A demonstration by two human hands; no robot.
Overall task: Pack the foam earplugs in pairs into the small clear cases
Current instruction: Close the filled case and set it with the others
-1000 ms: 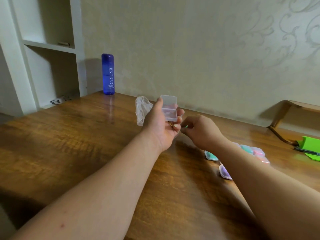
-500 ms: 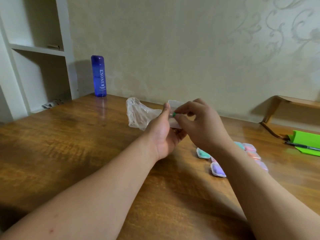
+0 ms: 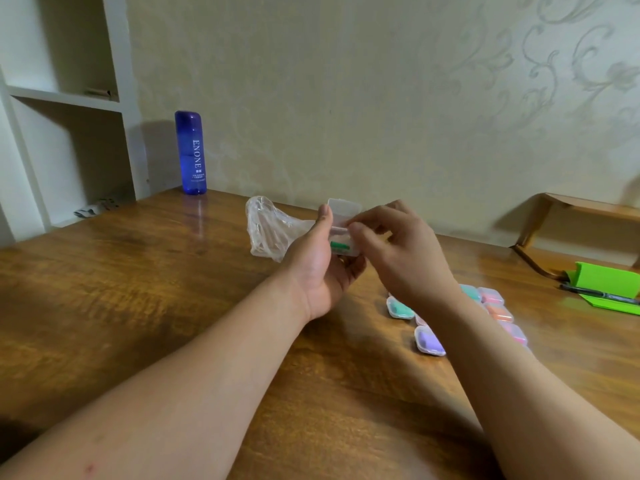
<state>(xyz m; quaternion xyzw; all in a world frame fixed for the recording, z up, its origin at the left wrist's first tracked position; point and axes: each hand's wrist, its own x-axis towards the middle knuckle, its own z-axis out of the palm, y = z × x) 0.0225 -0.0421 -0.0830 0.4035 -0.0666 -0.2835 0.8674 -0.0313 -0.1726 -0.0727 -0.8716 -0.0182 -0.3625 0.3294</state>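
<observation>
My left hand [image 3: 318, 268] grips a small clear case [image 3: 343, 206] above the wooden table, its lid standing open. A green foam earplug [image 3: 341, 247] lies in the case's lower half. The curled fingers of my right hand [image 3: 405, 258] reach in from the right, with thumb and forefinger pinching the case at its hinge line. Whether a second earplug is inside is hidden by my fingers. A crumpled clear plastic bag [image 3: 270, 230] lies on the table just behind my left hand.
Several closed cases with coloured earplugs lie right of my right forearm, among them a teal one [image 3: 400, 308] and a purple one [image 3: 429, 341]. A blue bottle [image 3: 191, 152] stands at the back left by a white shelf [image 3: 69, 98]. A green holder [image 3: 609, 282] with a pen [image 3: 599, 295] is far right.
My right hand brought the green earplug up to the open case and set it in the lower half. Its fingertips now sit at the hinge. My left hand kept holding the case.
</observation>
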